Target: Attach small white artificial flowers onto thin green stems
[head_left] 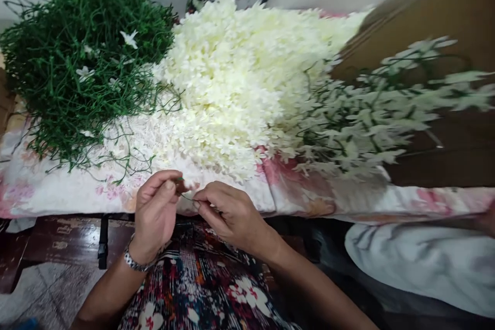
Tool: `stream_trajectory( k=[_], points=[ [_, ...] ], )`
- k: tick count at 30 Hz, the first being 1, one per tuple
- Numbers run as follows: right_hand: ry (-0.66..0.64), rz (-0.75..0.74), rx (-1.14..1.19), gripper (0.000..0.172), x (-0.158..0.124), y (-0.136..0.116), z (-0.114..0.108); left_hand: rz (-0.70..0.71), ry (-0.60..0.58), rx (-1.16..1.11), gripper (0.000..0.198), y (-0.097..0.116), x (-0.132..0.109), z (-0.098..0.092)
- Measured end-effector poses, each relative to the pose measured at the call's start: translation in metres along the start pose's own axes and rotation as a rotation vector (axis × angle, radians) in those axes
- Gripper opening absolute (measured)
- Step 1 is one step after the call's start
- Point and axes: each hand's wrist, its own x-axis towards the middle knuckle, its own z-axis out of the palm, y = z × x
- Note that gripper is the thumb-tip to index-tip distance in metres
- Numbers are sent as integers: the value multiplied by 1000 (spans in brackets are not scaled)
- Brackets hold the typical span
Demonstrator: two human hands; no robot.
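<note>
Left hand (154, 214), with a beaded metal bracelet (134, 263) at the wrist, raised just above the lap, thumb and forefinger pinched shut on one end of a thin green wire stem (186, 196). Right hand (226, 214) close beside it, fingertips clamped on the other end of the same stem, so both hands nearly touching over the near edge of a pink-and-white floral cloth (58, 188). On that cloth, a large heap of cream-white artificial petals (240, 77) in the middle, a tangled mound of bare green wire stems (73, 56) at the far left with a few white blossoms caught in it, and a spray of finished white-flowered branches (371, 113) at the right, blurred. Behind the spray, a brown cardboard box (436, 20) tilted on its side, contents not visible. Below the hands, a dark patterned skirt with red and white flowers (201, 289) across the lap. At the lower right, a pale folded fabric (417, 260) on the dark floor.
</note>
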Motion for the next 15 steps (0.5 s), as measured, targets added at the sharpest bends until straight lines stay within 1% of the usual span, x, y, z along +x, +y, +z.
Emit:
stream_trajectory(
  k=[2,3,4,5,6,8,10,11,12,13,14,15],
  points=[
    [62,-23,-140,11,-1,4,-15,71,-41,84,22,0,0,-6],
    [119,-41,-226,10,-1,7,-26,88,-46,112,27,0,0,-9],
    [153,-46,-319,10,-2,10,-39,117,-24,144,29,-1,-1,-13],
    [201,-27,-411,10,-3,14,-53,124,-9,174,29,-1,-2,-16],
    [281,-14,-519,7,-5,19,-69,123,4,208,27,-2,-3,-20],
    [453,40,-808,6,-9,34,-105,144,25,273,23,-3,-6,-25],
    [588,141,-1061,15,-14,55,-141,165,45,333,19,-4,-8,-29],
    [658,216,-1122,20,-17,67,-158,175,56,355,17,-4,-9,-30],
    [677,283,-1133,23,-20,78,-172,184,64,372,16,-5,-9,-31],
    [783,301,-1140,23,-22,89,-184,192,70,381,16,-5,-10,-31],
    [730,354,-1092,25,-25,99,-194,196,72,387,16,-5,-10,-31],
    [693,342,-1052,24,-27,106,-200,198,70,393,15,-5,-10,-31]
  ],
)
